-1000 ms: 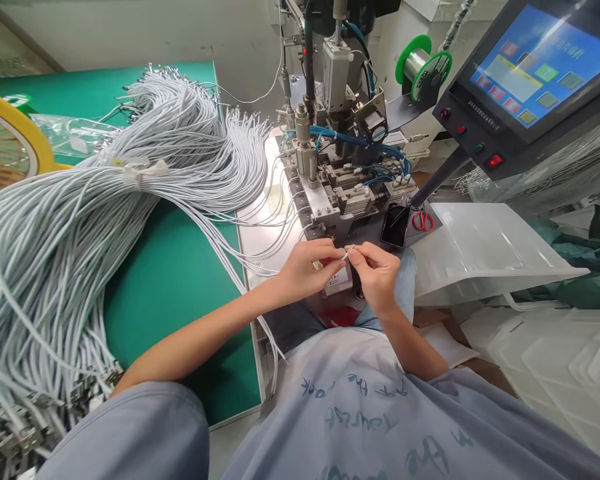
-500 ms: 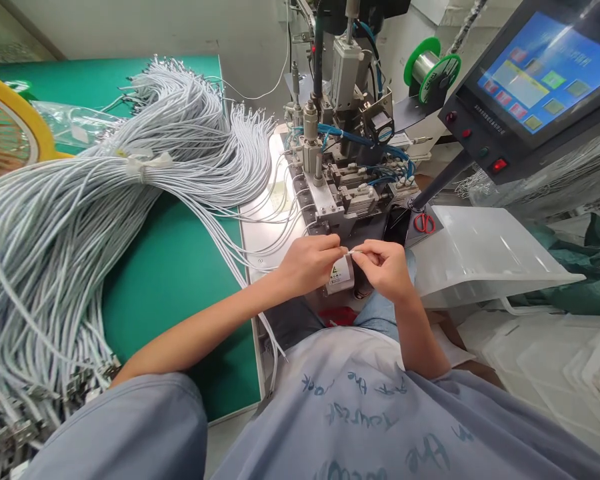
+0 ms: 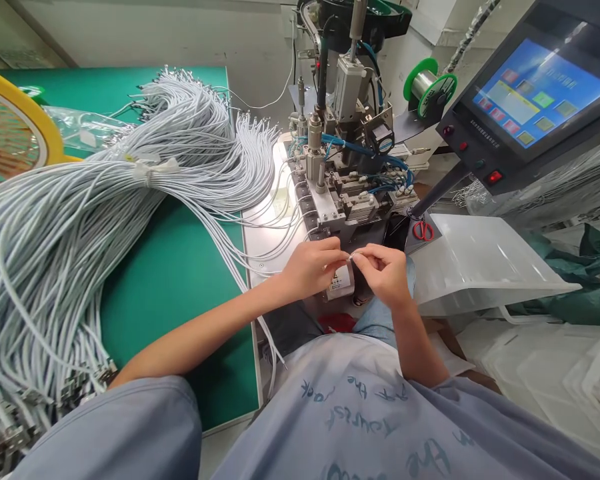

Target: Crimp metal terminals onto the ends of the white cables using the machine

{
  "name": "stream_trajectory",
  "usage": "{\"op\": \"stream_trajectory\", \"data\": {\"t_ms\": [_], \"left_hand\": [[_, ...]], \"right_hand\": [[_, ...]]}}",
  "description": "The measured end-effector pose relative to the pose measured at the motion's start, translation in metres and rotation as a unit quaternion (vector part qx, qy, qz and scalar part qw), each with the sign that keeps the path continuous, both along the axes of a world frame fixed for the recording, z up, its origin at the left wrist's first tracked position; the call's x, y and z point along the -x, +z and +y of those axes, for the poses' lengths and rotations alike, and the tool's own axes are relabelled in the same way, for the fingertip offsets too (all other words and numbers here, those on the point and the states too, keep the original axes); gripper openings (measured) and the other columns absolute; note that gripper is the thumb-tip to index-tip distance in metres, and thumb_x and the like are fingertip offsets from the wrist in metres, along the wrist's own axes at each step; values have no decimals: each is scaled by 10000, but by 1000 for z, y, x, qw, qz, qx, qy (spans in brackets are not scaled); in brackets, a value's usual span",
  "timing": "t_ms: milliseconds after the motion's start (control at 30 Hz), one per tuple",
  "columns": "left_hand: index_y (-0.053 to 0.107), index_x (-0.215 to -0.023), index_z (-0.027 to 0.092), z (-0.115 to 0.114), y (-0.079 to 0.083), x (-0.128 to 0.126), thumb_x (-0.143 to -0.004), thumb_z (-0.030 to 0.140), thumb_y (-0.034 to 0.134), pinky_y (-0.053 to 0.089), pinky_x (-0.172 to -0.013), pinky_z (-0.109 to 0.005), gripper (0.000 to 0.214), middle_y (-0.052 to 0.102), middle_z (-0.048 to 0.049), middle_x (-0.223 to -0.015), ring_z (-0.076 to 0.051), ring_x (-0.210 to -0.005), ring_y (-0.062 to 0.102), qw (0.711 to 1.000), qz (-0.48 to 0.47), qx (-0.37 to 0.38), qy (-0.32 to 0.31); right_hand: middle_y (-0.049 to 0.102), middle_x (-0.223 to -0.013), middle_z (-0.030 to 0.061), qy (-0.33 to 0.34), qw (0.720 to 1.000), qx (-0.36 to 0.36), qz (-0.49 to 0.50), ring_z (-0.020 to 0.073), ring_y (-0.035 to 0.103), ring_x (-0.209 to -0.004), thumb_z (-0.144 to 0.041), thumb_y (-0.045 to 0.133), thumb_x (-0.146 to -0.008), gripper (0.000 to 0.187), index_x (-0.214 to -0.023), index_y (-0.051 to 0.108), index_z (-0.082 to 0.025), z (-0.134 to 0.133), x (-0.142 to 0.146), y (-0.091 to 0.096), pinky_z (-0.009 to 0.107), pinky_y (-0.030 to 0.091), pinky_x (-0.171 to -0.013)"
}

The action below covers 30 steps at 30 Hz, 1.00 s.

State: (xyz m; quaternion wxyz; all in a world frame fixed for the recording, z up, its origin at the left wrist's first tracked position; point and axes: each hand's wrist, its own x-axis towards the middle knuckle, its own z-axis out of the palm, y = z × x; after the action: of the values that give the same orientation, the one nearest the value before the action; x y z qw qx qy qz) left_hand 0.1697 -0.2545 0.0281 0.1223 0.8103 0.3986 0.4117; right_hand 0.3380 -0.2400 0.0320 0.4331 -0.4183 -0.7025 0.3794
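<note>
My left hand [image 3: 313, 268] and my right hand [image 3: 384, 272] meet fingertip to fingertip just in front of the machine [image 3: 347, 167]. Both are pinched on the end of a thin white cable [image 3: 350, 257]; only a tiny bit of it shows between the fingers. To the left lies a large bundle of white cables [image 3: 200, 180], tied with a white strip [image 3: 155, 172]. Several cables from it run across the white machine table [image 3: 263, 237] toward the machine's front edge. Other loose cable ends [image 3: 275, 350] hang over the table edge below my left forearm.
A control screen [image 3: 540, 93] leans in at the upper right. Below it are red-handled scissors [image 3: 423, 231] and a translucent plastic tray [image 3: 485, 253]. A wire spool [image 3: 425, 87] with green rims stands behind. At far left is a yellow fan [image 3: 45, 113] beside the green mat [image 3: 170, 293].
The hands stay together at nearly the same spot, and the fingertips have shifted slightly on the cable end. The whole view has tilted a little.
</note>
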Motion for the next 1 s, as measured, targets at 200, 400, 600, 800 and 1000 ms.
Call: {"op": "stream_trajectory", "data": {"t_ms": [200,400,600,800,1000], "left_hand": [[637,-712,156,0,1,-3,-818,117,528,335,-495,-194,157,522,8,-607,-79,-550,480,997,-57,43,10],[601,-660,145,-6,-3,-11,-807,135,590,366,-507,-189,149,515,20,-582,-71,-539,480,989,-133,63,15],[606,-787,161,3,-4,3,-908,116,411,309,-499,-261,234,501,-2,-616,-100,-521,420,975,138,-162,57],[577,-737,175,12,4,14,-902,83,425,321,-530,-272,243,529,-5,-645,-115,-567,428,957,225,-185,5],[692,-745,159,10,-1,4,-840,215,570,365,-522,-209,165,607,-11,-638,-93,-593,505,991,-63,116,-20]], "right_hand": [[323,-500,-45,-21,999,9,38,86,307,-488,-287,600,-777,236,-574,630,-170,3,2,-4,256,281,-476],[406,-542,-25,-119,988,-3,99,109,361,-516,-333,552,-843,243,-689,666,-184,-15,24,-19,265,291,-483],[321,-500,-40,-121,978,-136,-98,101,291,-491,-199,511,-828,279,-553,553,-183,-10,18,-5,288,245,-506],[288,-481,-54,7,994,-20,-110,81,268,-474,-183,536,-767,265,-505,502,-175,8,2,6,270,231,-480],[312,-504,-46,-20,999,-14,38,85,297,-487,-251,568,-789,258,-545,581,-168,7,7,-7,262,245,-479]]}}
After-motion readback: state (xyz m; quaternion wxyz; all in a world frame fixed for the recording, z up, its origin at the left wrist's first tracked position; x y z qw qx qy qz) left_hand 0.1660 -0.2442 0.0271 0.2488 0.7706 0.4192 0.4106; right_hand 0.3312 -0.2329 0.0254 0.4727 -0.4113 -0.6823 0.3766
